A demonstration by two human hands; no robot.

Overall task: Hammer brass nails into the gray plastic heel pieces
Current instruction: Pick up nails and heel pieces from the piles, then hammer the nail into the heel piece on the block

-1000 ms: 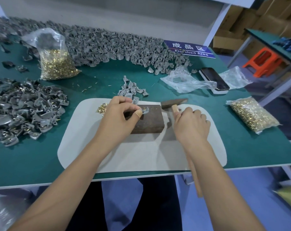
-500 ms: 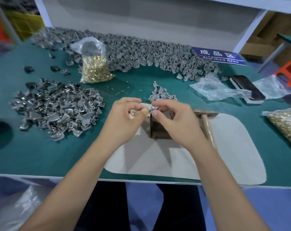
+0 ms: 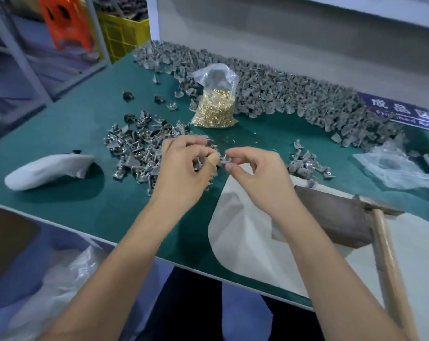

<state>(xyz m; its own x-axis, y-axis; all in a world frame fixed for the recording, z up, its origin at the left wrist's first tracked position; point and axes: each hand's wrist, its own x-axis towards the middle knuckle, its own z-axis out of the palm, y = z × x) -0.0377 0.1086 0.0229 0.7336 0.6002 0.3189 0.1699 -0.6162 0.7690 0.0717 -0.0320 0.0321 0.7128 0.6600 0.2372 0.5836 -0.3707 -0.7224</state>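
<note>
My right hand (image 3: 260, 178) pinches a small gray heel piece (image 3: 226, 159) with a brass nail standing in it, held above the green table. My left hand (image 3: 183, 168), a plaster on its thumb, hovers just left of it with fingers curled around some gray pieces, over the pile of nailed heel pieces (image 3: 139, 153). The hammer (image 3: 383, 232) lies untouched on the dark metal block (image 3: 331, 217) at the right, on the white mat (image 3: 243, 242). A bag of brass nails (image 3: 215, 107) stands behind the hands.
A long heap of gray heel pieces (image 3: 294, 97) runs along the back wall. A small cluster of pieces (image 3: 307, 163) lies right of my hands. A white cloth bundle (image 3: 48, 169) sits at left, clear plastic bags (image 3: 395, 168) at right, a blue sign (image 3: 400, 114) beyond.
My right hand let go of the hammer, which now rests on the block. Both hands lifted the nailed piece off the block and carried it left toward the pile; the view swung left.
</note>
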